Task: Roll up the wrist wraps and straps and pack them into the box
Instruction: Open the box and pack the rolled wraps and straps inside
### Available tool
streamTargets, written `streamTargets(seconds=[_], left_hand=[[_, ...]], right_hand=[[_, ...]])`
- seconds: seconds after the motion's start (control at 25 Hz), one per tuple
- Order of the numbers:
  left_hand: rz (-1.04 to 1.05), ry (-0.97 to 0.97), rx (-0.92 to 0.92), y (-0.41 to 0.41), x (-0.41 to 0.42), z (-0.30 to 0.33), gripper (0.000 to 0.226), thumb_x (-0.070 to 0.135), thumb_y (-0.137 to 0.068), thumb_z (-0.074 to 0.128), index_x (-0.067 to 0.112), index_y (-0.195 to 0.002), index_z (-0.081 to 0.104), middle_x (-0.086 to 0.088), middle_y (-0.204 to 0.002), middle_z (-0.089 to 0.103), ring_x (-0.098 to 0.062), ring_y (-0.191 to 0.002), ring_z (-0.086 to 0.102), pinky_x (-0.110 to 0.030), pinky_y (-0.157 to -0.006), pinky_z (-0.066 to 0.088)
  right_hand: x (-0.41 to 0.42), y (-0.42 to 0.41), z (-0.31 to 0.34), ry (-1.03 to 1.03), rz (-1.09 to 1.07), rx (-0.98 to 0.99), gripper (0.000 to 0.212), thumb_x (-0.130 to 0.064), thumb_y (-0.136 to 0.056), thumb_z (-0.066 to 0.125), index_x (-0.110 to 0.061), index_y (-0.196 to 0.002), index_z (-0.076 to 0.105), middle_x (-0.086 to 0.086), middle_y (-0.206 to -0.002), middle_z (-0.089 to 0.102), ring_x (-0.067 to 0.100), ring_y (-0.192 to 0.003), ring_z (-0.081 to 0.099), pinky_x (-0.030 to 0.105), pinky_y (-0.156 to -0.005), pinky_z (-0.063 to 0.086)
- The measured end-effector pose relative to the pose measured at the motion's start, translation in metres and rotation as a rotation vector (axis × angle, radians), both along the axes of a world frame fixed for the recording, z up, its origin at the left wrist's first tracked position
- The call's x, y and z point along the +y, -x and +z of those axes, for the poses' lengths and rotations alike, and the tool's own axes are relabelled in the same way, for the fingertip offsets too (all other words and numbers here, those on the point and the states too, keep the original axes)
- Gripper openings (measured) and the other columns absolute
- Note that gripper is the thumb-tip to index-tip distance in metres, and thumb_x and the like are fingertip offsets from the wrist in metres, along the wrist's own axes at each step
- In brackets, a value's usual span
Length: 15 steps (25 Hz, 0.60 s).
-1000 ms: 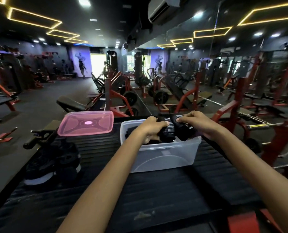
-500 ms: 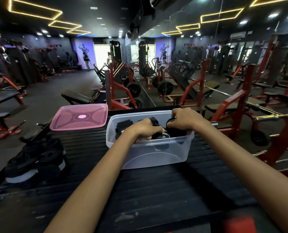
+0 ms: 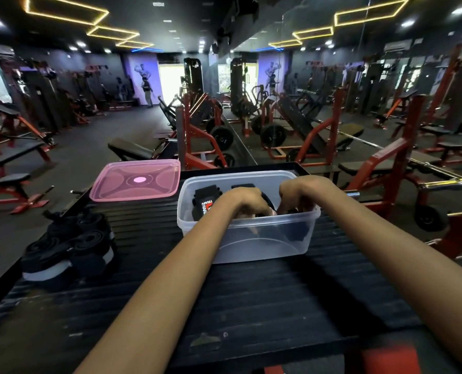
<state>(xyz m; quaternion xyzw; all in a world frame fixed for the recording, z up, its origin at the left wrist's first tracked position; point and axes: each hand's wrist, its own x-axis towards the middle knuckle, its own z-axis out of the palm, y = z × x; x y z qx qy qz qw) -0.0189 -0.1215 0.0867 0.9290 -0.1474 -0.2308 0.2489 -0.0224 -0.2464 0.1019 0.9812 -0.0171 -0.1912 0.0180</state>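
Gym, dark tabletop (image 3: pixel 251 306), both hands (image 3: pixel 240 202) (image 3: pixel 300 193) in clear box (image 3: pixel 251 244) near far edge, grip unclear, pink lid (image 3: pixel 135 182) at far-left.

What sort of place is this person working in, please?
A gym, almost certainly: red weight machines loaded with black plates, padded benches on dark flooring, and a wall mirror doubling the room.

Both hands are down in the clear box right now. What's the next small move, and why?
Probably let go and lift both hands out, then reach left for the pile of rolled wraps. The left hand and right hand are pressed down among black rolls inside the clear box, beside a printed wrap. The pink lid is off, and the pile still waits outside.
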Motion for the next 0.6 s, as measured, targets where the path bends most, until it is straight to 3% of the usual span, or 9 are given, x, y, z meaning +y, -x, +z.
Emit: streamTargets(seconds=[0.08, 0.24, 0.4, 0.52, 0.6], left_hand=[[-0.012, -0.006, 0.031, -0.001, -0.007, -0.001, 0.016, 0.014, -0.088, 0.066, 0.003, -0.099, 0.065, -0.011, -0.093, 0.068, -0.025, -0.077, 0.067, -0.031, -0.066, 0.056], [-0.139, -0.195, -0.071, -0.001, -0.018, -0.004, 0.028, 0.006, -0.088, 0.058, 0.000, -0.114, 0.065, -0.009, -0.100, 0.061, -0.023, -0.084, 0.056, -0.027, -0.061, 0.046], [-0.179, -0.235, -0.082, -0.008, -0.018, -0.007, 0.012, 0.004, -0.090, 0.052, 0.005, -0.098, 0.061, -0.008, -0.091, 0.057, -0.017, -0.070, 0.050, -0.023, -0.056, 0.039], [-0.153, -0.203, -0.085, -0.009, -0.017, -0.011, 0.011, 0.002, -0.090, 0.052, 0.005, -0.083, 0.061, -0.003, -0.073, 0.055, -0.014, -0.062, 0.050, -0.019, -0.049, 0.041], [-0.168, -0.184, -0.055, -0.011, -0.017, -0.014, 0.010, 0.005, -0.091, 0.055, 0.000, -0.090, 0.063, -0.007, -0.085, 0.062, -0.018, -0.074, 0.056, -0.024, -0.063, 0.049]], right_hand=[[-0.001, -0.006, -0.004, 0.033, 0.019, 0.052, 0.022, -0.032, -0.093, 0.060, -0.010, -0.093, 0.057, 0.004, -0.078, 0.054, 0.015, -0.061, 0.050, 0.024, -0.053, 0.043], [-0.004, -0.014, -0.016, 0.112, 0.058, 0.076, 0.029, -0.025, -0.094, 0.054, -0.016, -0.067, 0.052, 0.001, -0.074, 0.052, 0.015, -0.063, 0.046, 0.029, -0.068, 0.040], [-0.004, -0.019, -0.020, 0.122, 0.057, 0.087, 0.026, -0.024, -0.094, 0.056, -0.020, -0.068, 0.052, 0.001, -0.079, 0.053, 0.019, -0.080, 0.051, 0.030, -0.075, 0.041], [-0.001, -0.020, -0.019, 0.114, 0.058, 0.098, 0.028, -0.021, -0.093, 0.058, -0.016, -0.066, 0.052, 0.000, -0.073, 0.051, 0.014, -0.067, 0.049, 0.031, -0.076, 0.041], [0.000, -0.020, -0.017, 0.137, 0.071, 0.088, 0.029, -0.020, -0.093, 0.059, -0.014, -0.065, 0.052, -0.001, -0.071, 0.051, 0.013, -0.064, 0.048, 0.030, -0.075, 0.042]])
